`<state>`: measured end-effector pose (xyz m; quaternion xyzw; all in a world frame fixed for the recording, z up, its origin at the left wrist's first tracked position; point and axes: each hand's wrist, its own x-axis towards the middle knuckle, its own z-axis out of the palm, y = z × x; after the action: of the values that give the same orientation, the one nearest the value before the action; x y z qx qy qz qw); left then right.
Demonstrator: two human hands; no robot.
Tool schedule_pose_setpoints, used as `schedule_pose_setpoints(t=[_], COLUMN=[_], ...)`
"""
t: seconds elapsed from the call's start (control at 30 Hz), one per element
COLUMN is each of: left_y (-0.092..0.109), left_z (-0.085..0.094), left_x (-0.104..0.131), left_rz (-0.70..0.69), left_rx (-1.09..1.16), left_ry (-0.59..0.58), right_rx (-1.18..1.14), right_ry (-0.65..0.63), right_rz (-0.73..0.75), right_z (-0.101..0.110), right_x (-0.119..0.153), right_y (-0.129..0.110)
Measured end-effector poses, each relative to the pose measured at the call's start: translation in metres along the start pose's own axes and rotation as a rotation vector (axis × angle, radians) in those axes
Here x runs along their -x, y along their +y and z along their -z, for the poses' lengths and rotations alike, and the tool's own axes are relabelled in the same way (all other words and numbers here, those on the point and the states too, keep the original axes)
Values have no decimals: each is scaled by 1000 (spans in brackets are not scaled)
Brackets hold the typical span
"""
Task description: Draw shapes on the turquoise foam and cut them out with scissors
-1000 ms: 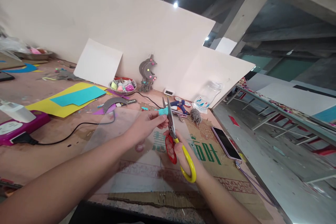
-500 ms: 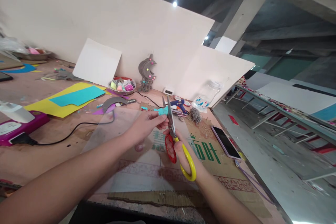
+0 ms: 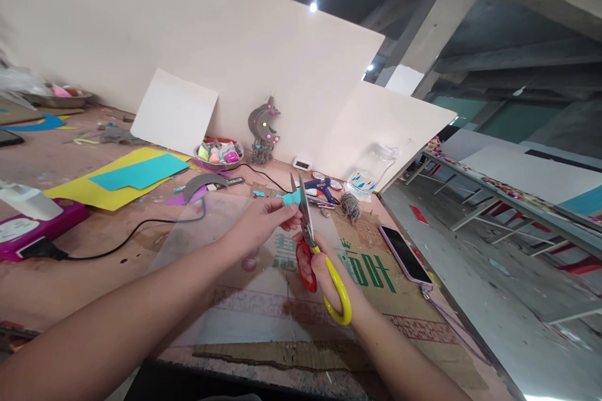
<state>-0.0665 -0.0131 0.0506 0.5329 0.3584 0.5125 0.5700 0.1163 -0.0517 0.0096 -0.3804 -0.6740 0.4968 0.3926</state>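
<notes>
My left hand (image 3: pixel 268 222) pinches a small turquoise cut-out piece (image 3: pixel 291 198) between thumb and fingers. A pair of scissors (image 3: pixel 308 225), with one yellow and one red handle loop, is gripped in my right hand (image 3: pixel 327 272). Its blades point up and away from me, slightly parted, right against the turquoise piece. Whether the piece lies between the blades I cannot tell. Both hands are above a translucent sheet (image 3: pixel 197 276) that lies over printed cardboard (image 3: pixel 423 341). Small turquoise scraps (image 3: pixel 258 193) lie just beyond my left hand.
Behind the hands are a blue glue gun (image 3: pixel 320 186), grey yarn (image 3: pixel 350 205) and a clear jar (image 3: pixel 374 169). A phone (image 3: pixel 404 255) lies at right. Leftward are turquoise paper (image 3: pixel 141 171), yellow paper (image 3: pixel 70 190), a bowl of colored clay (image 3: pixel 219 165) and a purple power strip (image 3: pixel 70 216).
Almost nothing differs. Both hands, the scissors and the turquoise piece stay in nearly the same place.
</notes>
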Motion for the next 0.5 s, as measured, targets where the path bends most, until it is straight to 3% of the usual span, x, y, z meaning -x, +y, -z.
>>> schedule_pose_setpoints(t=[0.5], left_y=[3], left_z=[-3], left_x=[3], left_rz=[62], left_rx=[7], left_ry=[6], right_rx=[40], right_ry=[0], right_rz=[22], right_z=[3], right_x=[0], right_y=[6])
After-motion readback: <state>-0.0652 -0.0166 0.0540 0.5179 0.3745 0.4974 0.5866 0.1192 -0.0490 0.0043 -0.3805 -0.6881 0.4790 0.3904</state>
